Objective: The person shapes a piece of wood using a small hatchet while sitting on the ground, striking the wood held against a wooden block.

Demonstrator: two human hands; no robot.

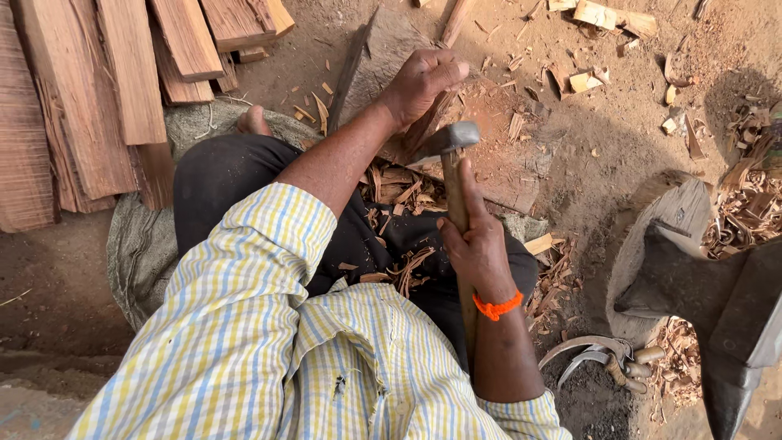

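My left hand (422,81) grips a narrow piece of wood (440,98) that stands slanted on a flat wooden block (383,57) on the ground. My right hand (472,240), with an orange thread at the wrist, is closed on the wooden handle (456,195) of an adze-like tool. Its grey metal head (444,140) lies against the held wood just below my left hand. Wood shavings (403,191) lie on my dark trousers and on the ground beneath.
Reddish planks (90,98) are stacked at the upper left. A curved sickle-like blade (590,354) lies on the dirt at the lower right. A sack (138,244) is under me. Chips and shavings (745,212) lie scattered to the right.
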